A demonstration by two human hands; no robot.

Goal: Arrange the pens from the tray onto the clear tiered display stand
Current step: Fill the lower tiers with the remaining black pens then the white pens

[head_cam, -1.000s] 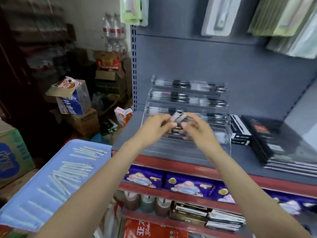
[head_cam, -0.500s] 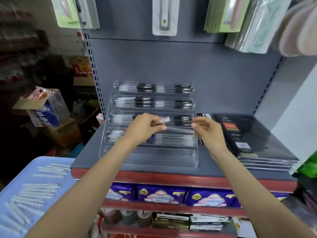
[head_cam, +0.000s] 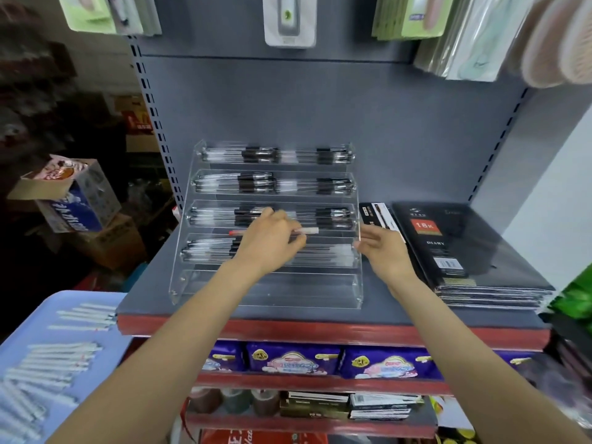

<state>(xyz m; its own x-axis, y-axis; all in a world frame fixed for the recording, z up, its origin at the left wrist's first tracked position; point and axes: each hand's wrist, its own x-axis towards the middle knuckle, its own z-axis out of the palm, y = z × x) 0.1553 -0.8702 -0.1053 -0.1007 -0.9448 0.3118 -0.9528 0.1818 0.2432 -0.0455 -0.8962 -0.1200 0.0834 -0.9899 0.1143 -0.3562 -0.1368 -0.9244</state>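
Since a moment ago the right hand [head_cam: 382, 251] has let go of the pen [head_cam: 306, 231] and drawn off to the stand's right edge, fingers relaxed and holding nothing. The left hand [head_cam: 272, 240] grips the white pen, which juts from its fingers over the fourth tier of the clear stand [head_cam: 269, 293]. Black-capped pens fill the tiers above the grip. Below and left of it, more pens lie on the blue tray [head_cam: 105, 357].

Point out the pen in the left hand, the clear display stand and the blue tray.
pen [head_cam: 307, 231], head view, its white end past the fingers.
clear display stand [head_cam: 184, 283], head view, left side wall.
blue tray [head_cam: 105, 350], head view, bare floor.
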